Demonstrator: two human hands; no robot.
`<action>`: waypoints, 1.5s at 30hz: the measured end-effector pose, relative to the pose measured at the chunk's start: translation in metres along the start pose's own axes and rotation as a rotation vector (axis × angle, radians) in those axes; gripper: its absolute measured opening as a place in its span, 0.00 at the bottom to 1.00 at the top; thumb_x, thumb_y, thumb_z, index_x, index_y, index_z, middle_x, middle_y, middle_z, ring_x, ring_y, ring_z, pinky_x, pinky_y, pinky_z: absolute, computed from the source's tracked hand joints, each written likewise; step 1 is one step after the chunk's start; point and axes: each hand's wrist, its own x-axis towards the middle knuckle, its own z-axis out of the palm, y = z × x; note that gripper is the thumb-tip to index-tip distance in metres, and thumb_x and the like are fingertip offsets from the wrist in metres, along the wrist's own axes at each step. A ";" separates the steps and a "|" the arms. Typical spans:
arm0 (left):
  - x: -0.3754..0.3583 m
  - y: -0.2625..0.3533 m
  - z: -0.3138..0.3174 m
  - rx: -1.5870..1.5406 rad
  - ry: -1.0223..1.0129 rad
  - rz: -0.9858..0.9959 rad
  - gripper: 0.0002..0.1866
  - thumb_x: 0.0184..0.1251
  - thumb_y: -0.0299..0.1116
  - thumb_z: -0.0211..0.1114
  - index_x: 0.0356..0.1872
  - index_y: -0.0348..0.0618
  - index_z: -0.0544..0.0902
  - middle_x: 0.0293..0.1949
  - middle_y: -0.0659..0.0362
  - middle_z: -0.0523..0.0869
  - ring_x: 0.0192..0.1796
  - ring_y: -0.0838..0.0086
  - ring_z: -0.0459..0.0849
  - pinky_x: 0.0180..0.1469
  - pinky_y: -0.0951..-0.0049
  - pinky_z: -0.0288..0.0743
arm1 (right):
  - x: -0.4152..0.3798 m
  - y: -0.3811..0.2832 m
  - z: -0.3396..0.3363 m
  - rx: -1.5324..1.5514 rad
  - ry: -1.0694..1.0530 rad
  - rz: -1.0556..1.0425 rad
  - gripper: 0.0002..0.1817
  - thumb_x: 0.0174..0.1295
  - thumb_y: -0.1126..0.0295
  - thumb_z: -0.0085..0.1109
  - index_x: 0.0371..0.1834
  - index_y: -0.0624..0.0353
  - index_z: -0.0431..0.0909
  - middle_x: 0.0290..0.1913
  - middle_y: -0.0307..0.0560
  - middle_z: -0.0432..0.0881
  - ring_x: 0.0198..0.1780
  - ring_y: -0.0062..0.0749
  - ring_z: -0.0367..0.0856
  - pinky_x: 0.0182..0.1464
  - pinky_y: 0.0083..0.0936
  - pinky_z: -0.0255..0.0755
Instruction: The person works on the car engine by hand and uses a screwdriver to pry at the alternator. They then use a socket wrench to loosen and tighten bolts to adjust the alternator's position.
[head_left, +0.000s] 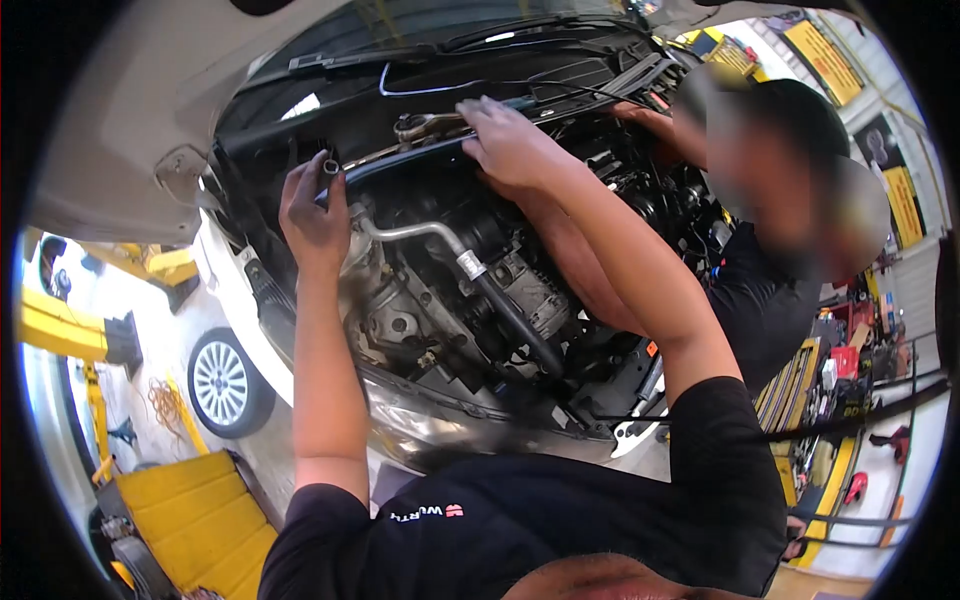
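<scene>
In the head view, my left hand [315,215] is raised over the left side of the engine bay, its fingers closed on a small metal socket [332,167]. My right hand [507,145] lies over the back of the bay with its fingers stretched out, close to a ratchet [428,124]. Whether those fingers touch the ratchet handle is hard to make out. The ratchet rests along a dark bar [405,160] near the base of the windscreen. Below my hands, a silver pipe [425,230] joins a black hose [512,325].
A co-worker in a dark cap [800,120] leans in from the right; one of their arms [575,260] passes beneath my right arm. The raised bonnet [130,120] hangs at upper left. A wheel [222,382] and a yellow ramp [190,520] are on the left.
</scene>
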 end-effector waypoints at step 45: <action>-0.417 0.365 -0.043 -0.637 -1.776 -0.276 0.18 0.71 0.36 0.67 0.54 0.35 0.82 0.31 0.65 0.80 0.30 0.83 0.75 0.34 0.80 0.68 | -0.770 -0.199 -0.302 0.118 0.182 1.594 0.17 0.62 0.64 0.61 0.52 0.57 0.86 0.48 0.53 0.89 0.52 0.48 0.86 0.56 0.37 0.77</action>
